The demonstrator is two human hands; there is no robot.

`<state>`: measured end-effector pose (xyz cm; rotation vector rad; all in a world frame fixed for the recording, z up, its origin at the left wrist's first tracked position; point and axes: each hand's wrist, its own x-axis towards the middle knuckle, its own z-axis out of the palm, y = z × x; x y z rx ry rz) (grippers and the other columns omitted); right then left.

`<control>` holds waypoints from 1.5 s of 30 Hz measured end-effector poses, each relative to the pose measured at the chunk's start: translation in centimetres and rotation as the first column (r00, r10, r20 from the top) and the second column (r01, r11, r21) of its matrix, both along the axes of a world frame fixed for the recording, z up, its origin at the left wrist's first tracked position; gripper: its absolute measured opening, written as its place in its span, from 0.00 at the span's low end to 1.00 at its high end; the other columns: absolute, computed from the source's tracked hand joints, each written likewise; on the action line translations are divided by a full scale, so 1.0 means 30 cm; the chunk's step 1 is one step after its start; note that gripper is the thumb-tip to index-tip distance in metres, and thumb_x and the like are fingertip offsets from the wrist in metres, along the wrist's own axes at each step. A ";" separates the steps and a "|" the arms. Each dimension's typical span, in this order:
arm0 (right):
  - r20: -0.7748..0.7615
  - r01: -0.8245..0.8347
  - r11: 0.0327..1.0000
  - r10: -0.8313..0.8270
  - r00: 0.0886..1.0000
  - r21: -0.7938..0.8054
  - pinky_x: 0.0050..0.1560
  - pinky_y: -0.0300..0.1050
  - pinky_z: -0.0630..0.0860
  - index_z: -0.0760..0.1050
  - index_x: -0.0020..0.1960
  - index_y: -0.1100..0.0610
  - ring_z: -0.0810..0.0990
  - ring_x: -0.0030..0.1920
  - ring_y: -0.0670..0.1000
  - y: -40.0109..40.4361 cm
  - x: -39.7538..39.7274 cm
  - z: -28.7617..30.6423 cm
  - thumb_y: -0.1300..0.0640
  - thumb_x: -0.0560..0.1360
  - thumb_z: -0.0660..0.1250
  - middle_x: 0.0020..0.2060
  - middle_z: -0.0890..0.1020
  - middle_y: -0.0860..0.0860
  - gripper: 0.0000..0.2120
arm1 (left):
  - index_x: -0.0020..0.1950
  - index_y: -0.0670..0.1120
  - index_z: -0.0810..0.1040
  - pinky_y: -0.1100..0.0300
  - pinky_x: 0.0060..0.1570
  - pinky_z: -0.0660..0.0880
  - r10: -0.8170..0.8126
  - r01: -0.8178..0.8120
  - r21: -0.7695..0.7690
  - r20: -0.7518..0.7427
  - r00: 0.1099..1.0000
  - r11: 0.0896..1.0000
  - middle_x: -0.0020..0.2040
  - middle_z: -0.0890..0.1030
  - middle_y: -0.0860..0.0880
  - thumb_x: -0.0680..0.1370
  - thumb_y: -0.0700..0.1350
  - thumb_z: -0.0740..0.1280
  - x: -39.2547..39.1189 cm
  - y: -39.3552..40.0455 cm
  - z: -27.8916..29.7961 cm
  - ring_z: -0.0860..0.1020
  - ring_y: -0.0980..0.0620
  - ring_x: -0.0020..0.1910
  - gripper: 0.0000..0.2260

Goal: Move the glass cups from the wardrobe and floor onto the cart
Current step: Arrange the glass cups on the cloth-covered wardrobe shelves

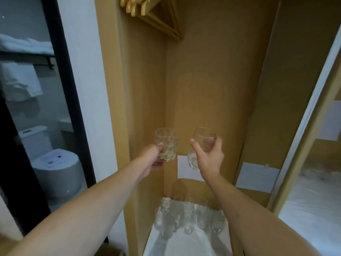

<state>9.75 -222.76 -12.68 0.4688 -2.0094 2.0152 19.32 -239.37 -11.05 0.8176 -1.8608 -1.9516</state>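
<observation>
— Wooden wardrobe (212, 89) stands open, hangers (153, 15) up top, bathroom to the left. Lower down?
— More glasses (188, 218) clustered on white paper.
— Hands?
— Left hand (153, 157) grips dimpled cup (167, 145); right hand (208, 156) clasps smooth rounded cup (200, 146). Both raised inside.

Single head-worn wide-angle view, looking forward and slightly downward from close range into a tall tan wooden wardrobe compartment (212, 89). Both bare forearms enter from the lower frame edge. A dim bathroom doorway (36, 108) occupies the left margin; a pale sliding door frame (302, 126) bounds the right.
</observation>
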 end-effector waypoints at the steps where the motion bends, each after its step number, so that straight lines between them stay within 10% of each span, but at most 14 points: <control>1: -0.012 0.008 1.000 -0.008 1.000 -0.003 0.61 0.52 0.78 0.66 0.72 0.52 0.79 0.58 0.50 0.013 0.035 0.009 0.39 0.69 0.78 0.56 0.79 0.48 0.38 | 0.54 0.44 0.75 0.52 0.43 0.78 -0.011 0.011 -0.001 -0.012 1.000 1.000 0.47 0.81 0.40 0.85 0.51 0.62 0.033 0.008 0.015 0.78 0.45 0.41 0.11; 14: -0.065 0.237 0.965 -0.231 0.971 0.112 0.54 0.51 0.80 0.64 0.73 0.47 0.80 0.48 0.50 0.382 0.330 0.039 0.25 0.62 0.70 0.48 0.80 0.48 0.46 | 0.51 0.44 0.75 0.56 0.32 0.75 -0.201 0.203 0.037 -0.049 0.978 0.979 0.38 0.80 0.38 0.82 0.51 0.60 0.237 0.290 0.092 0.75 0.46 0.30 0.11; 26: -0.122 0.338 0.932 -0.324 0.938 0.126 0.43 0.51 0.79 0.64 0.48 0.34 0.78 0.42 0.51 0.955 0.417 0.024 0.27 0.62 0.71 0.41 0.76 0.49 0.24 | 0.45 0.45 0.72 0.54 0.38 0.80 -0.242 0.242 0.012 -0.023 0.970 0.970 0.39 0.82 0.39 0.80 0.53 0.65 0.279 0.821 0.084 0.79 0.45 0.35 0.12; 45: -0.036 0.436 0.879 -0.437 0.899 0.193 0.38 0.41 0.68 0.68 0.59 0.46 0.78 0.43 0.45 1.635 0.379 -0.067 0.25 0.61 0.70 0.42 0.75 0.44 0.36 | 0.44 0.47 0.75 0.53 0.37 0.82 -0.295 0.285 0.133 0.061 0.954 0.949 0.31 0.82 0.41 0.76 0.52 0.67 0.192 1.541 -0.022 0.80 0.44 0.35 0.09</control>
